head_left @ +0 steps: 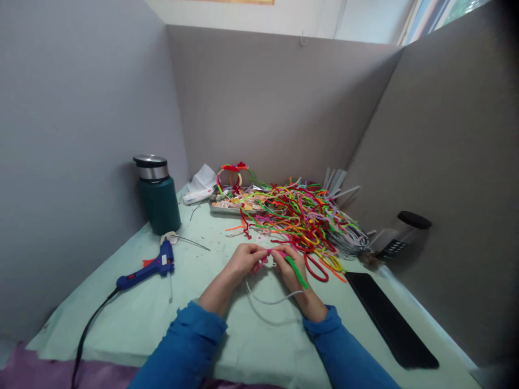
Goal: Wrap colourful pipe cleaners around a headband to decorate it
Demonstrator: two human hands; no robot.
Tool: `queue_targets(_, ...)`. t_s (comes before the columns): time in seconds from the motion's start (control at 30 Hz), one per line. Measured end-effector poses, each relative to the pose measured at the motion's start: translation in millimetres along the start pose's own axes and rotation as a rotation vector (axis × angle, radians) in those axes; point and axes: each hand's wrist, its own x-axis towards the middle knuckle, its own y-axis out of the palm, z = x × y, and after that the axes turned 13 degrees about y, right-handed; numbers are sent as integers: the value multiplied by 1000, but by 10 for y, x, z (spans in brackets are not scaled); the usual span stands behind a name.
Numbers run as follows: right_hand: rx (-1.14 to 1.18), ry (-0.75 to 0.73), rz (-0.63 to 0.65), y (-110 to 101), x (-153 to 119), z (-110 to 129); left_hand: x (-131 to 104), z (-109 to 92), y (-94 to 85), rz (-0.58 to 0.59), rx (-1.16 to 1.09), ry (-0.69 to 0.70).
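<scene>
Over the middle of the table, my left hand and my right hand meet with their fingertips almost touching. Both pinch a pink pipe cleaner, parts of which show between and below the fingers. A green pipe cleaner lies along the back of my right hand and seems joined to the pink one. A thin white wire curves below, between my two hands. The exact way the pieces join is hidden by my fingers.
A large heap of coloured pipe cleaners spreads behind my hands, beside a metal tray of small pieces. At left stand a green bottle and a blue glue gun. To the right are a black slab and a clear jar.
</scene>
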Motion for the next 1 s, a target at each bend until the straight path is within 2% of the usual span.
queue_targets(0.1, -5, -9, 10, 5, 6, -20, -32, -46, -17, 54, -101, -63)
queue_targets(0.27, -19, -13, -43, 21, 40, -67, -53, -85, -14, 124, -126, -32)
queue_targets(0.4, -32, -12, -76, 21, 59, -84, -39, -67, 6, 68, -20, -9)
queue_targets(0.63, -24, 3, -49, 28, 54, -86, 20, 115, -19, -50, 335, 124)
queue_targets(0.77, -25, -12, -57, 40, 64, -95, 14, 94, -21, -85, 469, 197)
queue_targets(0.87, -35, -27, -75, 43, 71, -110, 6, 52, -20, -81, 488, 197)
queue_targets(1.0, -40, -26, -76, 40, 76, -123, 19, 44, -27, -50, 377, 224)
